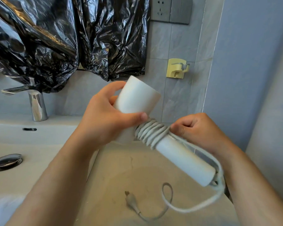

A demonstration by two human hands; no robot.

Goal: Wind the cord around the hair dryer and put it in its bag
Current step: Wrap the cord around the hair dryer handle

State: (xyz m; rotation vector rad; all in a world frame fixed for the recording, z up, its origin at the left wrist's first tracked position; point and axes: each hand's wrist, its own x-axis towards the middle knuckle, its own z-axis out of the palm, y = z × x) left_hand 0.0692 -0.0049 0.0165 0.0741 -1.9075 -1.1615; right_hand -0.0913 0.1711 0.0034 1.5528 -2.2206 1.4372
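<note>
Above the pale counter [114, 173] beside the sink [31, 144], we hold the white hair dryer [137, 101] in mid-air, its handle slanting down to our right. Our left hand [103, 118] is wrapped around the barrel, thumb pressed near the joint. Our right hand [198, 129] is curled shut, pinching the cord [151, 132] at the top of the handle, where several turns already sit side by side. A fair length is unwound — it loops from the handle's end down to the counter, where the plug [129, 199] lies.

To wind well, we judge each new turn should be kept snug against the one before, working down the handle, with the left hand steadying the dryer.

No bag for the dryer is clearly in view — only black plastic sheeting [55, 38] on the wall, and we cannot tell what that is for. Our right fingertips are hidden behind the handle.
</note>
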